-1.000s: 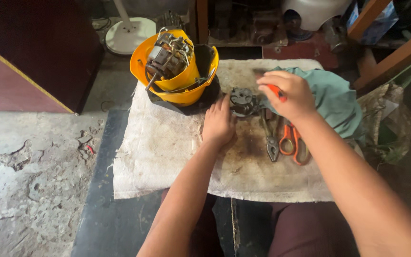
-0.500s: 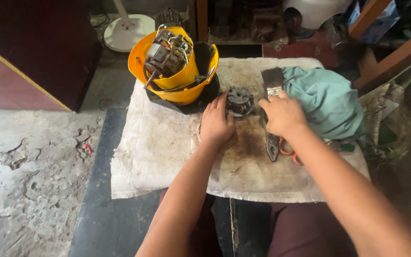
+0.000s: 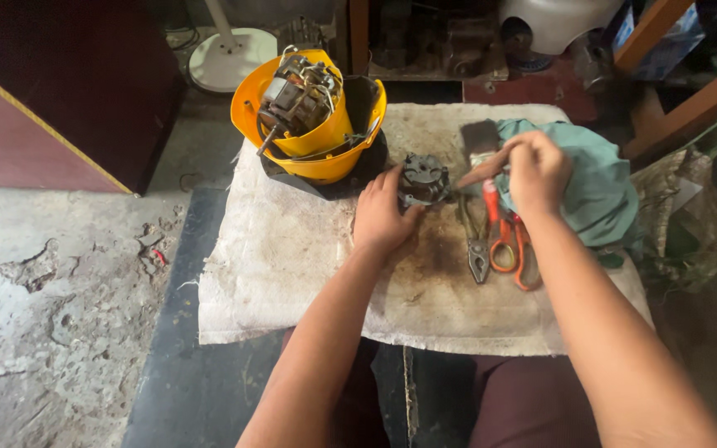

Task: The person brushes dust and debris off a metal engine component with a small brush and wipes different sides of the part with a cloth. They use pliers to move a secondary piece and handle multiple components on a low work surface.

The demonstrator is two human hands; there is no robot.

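From my feed, stained white cloth (image 3: 292, 274) over the bench, yellow housing (image 3: 325, 158) with a motor at the back, teal rag (image 3: 599, 182), my left hand (image 3: 383, 217) gripping the small grey motor part (image 3: 423, 178) mid-cloth, right hand (image 3: 537, 170) pinched around a red-handled tool (image 3: 490, 192), pliers (image 3: 475, 241) beside

My right hand (image 3: 537, 170) has come off the pliers (image 3: 475, 241) and lifted toward the far right, now curled over the edge of the green cloth (image 3: 595, 187) beside the paintbrush (image 3: 481, 145). With it gone, the pliers and orange-handled scissors (image 3: 514, 245) lie fully uncovered. My left hand (image 3: 382, 216) has settled closer against the small motor part (image 3: 423, 178).
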